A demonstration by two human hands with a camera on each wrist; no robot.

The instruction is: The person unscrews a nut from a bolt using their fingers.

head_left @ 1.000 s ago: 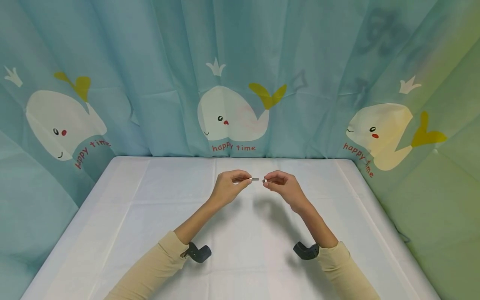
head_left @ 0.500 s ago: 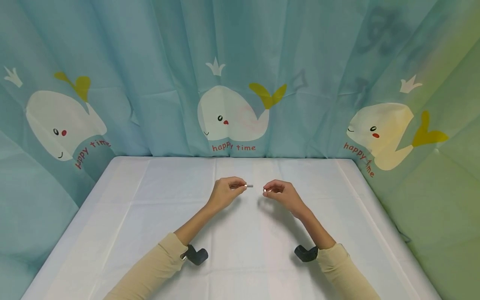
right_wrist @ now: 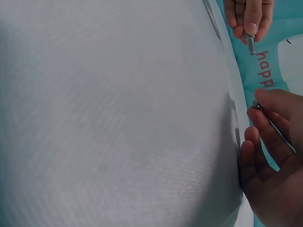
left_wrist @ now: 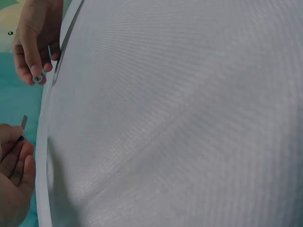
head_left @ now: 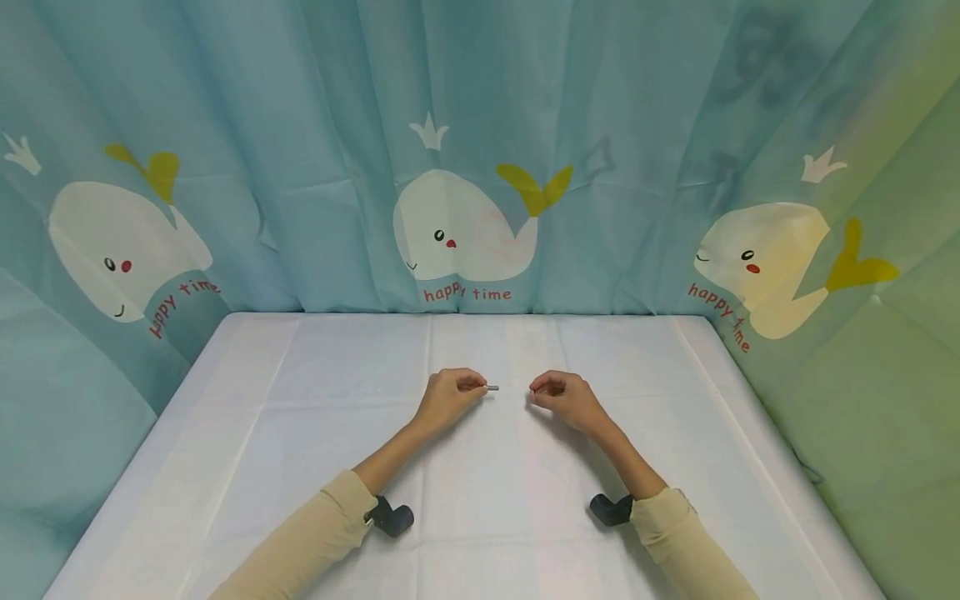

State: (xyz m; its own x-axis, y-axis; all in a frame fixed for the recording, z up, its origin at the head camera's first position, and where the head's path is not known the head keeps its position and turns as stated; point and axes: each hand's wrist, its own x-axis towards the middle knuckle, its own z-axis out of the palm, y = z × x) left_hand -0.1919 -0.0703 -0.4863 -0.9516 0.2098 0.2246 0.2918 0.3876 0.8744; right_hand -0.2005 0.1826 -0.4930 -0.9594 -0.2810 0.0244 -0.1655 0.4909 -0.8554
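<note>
My left hand (head_left: 446,398) pinches a small metal bolt (head_left: 492,387) between thumb and fingertips. Its bare shank points right, towards the other hand, and the fingers cover the head end. Facing it, my right hand (head_left: 573,402) pinches a small round metal nut, whose hole shows in the left wrist view as a nut (left_wrist: 37,79) at the fingertips. The bolt (right_wrist: 252,46) and the nut (right_wrist: 255,103) are apart in the right wrist view. Both hands are raised over the table, casting shadows on it.
A white cloth covers the table (head_left: 480,500). Behind it hangs a blue-green curtain (head_left: 330,233) printed with whales, touching the far edge. Dark wrist cameras (head_left: 393,517) stick out from both cuffs.
Both hands have come down and nearer to the body. They have drawn apart, so the gap between bolt and nut is wider. Each hand still holds its piece.
</note>
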